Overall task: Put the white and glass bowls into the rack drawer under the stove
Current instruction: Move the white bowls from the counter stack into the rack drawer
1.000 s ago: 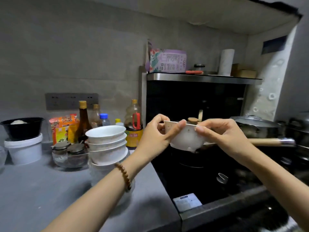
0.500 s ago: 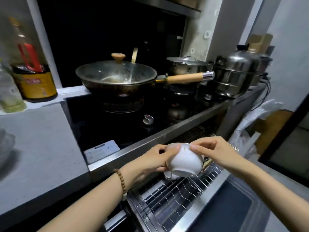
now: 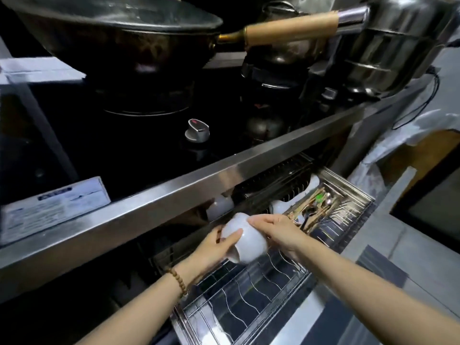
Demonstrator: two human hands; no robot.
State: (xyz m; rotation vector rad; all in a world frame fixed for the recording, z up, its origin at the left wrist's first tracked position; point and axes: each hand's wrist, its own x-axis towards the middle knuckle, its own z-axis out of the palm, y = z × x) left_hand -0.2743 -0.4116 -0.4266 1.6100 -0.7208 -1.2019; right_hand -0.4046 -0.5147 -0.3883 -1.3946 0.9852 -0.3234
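Note:
A white bowl [image 3: 245, 241] is tipped on its side just above the wire rack drawer [image 3: 249, 302], which is pulled out under the stove. My left hand [image 3: 214, 250] grips the bowl from the left, thumb across its outer wall. My right hand [image 3: 278, 232] holds it from the right, fingers over its upper side. Another white bowl [image 3: 220, 205] sits further back in the rack under the stove's edge, and more white crockery [image 3: 280, 206] stands behind my right hand.
A steel stove front edge [image 3: 174, 195] overhangs the drawer. On the stove stand a dark wok with a wooden handle [image 3: 291, 31], steel pots [image 3: 388, 53] and a knob [image 3: 198, 130]. A cutlery compartment [image 3: 321, 207] fills the drawer's right end.
The bowl went from chest height by the counter down to the open rack drawer and is now tipped on its side. The view swung down and right, so the bowl stack is out of sight.

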